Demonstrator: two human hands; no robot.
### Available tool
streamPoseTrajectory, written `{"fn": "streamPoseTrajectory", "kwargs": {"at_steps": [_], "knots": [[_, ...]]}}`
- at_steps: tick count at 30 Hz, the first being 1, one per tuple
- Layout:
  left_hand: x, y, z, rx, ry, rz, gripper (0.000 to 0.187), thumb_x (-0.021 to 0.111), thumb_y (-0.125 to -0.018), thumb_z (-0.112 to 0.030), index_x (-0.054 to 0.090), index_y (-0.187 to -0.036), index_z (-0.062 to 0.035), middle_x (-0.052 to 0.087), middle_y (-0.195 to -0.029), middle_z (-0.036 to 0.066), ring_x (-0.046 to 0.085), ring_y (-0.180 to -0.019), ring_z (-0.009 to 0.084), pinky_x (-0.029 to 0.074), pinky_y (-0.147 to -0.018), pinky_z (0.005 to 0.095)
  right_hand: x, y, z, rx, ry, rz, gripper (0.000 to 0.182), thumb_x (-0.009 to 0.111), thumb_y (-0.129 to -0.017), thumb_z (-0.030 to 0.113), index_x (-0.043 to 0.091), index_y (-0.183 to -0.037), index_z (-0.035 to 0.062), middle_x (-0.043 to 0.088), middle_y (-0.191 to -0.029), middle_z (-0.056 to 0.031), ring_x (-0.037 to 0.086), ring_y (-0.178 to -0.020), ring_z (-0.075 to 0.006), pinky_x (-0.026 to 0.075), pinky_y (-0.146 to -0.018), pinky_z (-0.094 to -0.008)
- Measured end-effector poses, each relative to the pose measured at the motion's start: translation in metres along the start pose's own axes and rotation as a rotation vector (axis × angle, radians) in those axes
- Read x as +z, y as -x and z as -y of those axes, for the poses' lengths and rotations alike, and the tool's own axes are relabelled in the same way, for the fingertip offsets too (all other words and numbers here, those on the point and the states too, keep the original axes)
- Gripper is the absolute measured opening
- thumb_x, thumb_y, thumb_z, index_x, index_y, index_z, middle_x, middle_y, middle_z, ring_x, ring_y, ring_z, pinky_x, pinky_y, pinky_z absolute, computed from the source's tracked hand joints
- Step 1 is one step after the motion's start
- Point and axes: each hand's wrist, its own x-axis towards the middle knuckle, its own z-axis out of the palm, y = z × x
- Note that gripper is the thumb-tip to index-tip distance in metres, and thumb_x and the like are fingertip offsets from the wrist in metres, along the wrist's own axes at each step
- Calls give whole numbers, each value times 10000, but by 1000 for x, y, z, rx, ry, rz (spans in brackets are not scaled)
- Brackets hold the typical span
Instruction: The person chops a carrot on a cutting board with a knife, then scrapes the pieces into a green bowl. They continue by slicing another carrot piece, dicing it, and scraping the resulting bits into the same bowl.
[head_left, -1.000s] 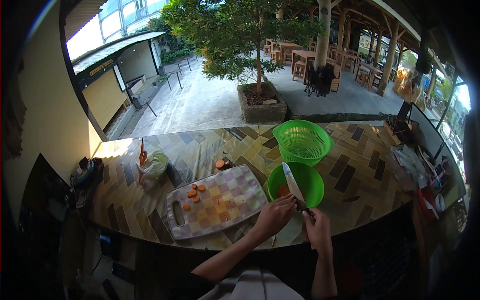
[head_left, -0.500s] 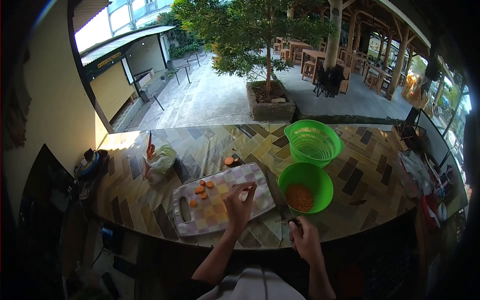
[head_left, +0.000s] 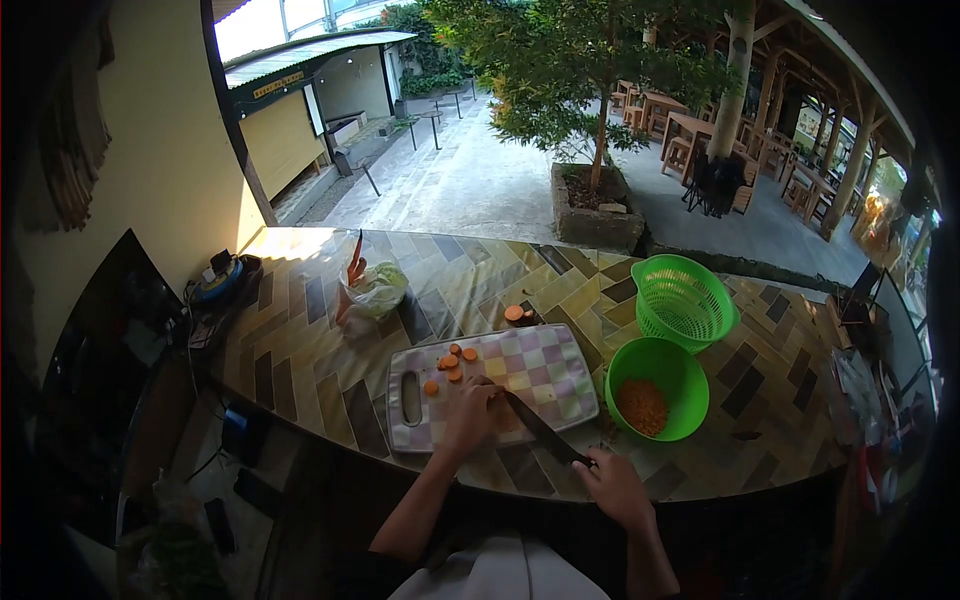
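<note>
A checkered cutting board (head_left: 545, 365) lies on the tiled table, with several orange carrot slices (head_left: 448, 362) on its left part. My left hand (head_left: 472, 415) is over the board's lower edge, fingers pinched together near the knife tip; what they hold, if anything, is hidden. My right hand (head_left: 615, 487) grips the handle of a dark-bladed knife (head_left: 540, 427), whose blade slants up and left over the board to my left fingers. Just right of the board, a green bowl (head_left: 685, 385) holds small orange pieces.
A green strainer basket (head_left: 685, 300) stands behind the bowl. Cut carrot pieces (head_left: 515, 314) lie behind the board. A plastic bag (head_left: 378, 290) with carrots is at the back left. Cables and a blue item (head_left: 218, 280) sit at the left edge.
The view has turned left. My left hand has come down to the board's lower edge, and the knife blade now lies across the board beside it.
</note>
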Motion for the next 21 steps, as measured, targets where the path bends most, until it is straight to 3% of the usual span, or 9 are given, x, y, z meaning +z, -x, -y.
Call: {"fn": "streamPoseTrajectory", "kwargs": {"at_steps": [3, 6, 10, 13, 16, 21], "knots": [[-9, 8, -10, -42, 81, 16, 191, 640, -819, -3, 733, -984, 20, 688, -989, 177, 645, -957, 331, 496, -866, 394, -3, 8, -2, 16, -74, -21, 310, 637, -934, 263, 652, -1028, -32, 649, -782, -253, 645, -744, -414, 471, -658, -430], [-23, 12, -28, -140, 153, 57, 173, 653, -807, 3, 733, -957, 36, 698, -977, 195, 663, -915, 339, 510, -840, 397, -12, 20, 9, 167, -47, -31, 310, 641, -935, 257, 645, -1008, -45, 643, -791, -257, 647, -733, -400, 461, -637, -417], [-30, 8, -32, -178, 144, 80, 174, 665, -799, -1, 734, -954, 37, 693, -1004, 186, 647, -958, 342, 504, -869, 394, -22, 27, 10, 166, -81, -171, 289, 604, -955, 243, 635, -985, -43, 640, -733, -254, 648, -764, -438, 458, -640, -478], [-10, 8, -2, 39, -51, -68, 212, 669, -818, -33, 739, -1015, 5, 682, -1101, 162, 644, -1008, 329, 506, -888, 388, -19, 27, -1, 145, 53, -194, 292, 597, -959, 242, 633, -989, -47, 640, -733, -257, 645, -762, -441, 458, -649, -487], [-3, 10, 3, 48, -83, -10, 203, 690, -801, -33, 744, -993, 2, 669, -1142, 144, 614, -1046, 337, 489, -917, 397, -13, 29, 1, 147, 68, -107, 296, 592, -960, 243, 633, -996, -48, 643, -730, -252, 647, -767, -440, 465, -660, -487], [-18, 18, -25, 42, 31, 155, 201, 678, -793, -34, 741, -979, 6, 683, -1037, 170, 599, -1023, 339, 466, -946, 399, 0, 31, -4, 184, -139, 32, 316, 612, -950, 257, 641, -1002, -54, 637, -723, -254, 652, -759, -434, 461, -655, -477]]}}
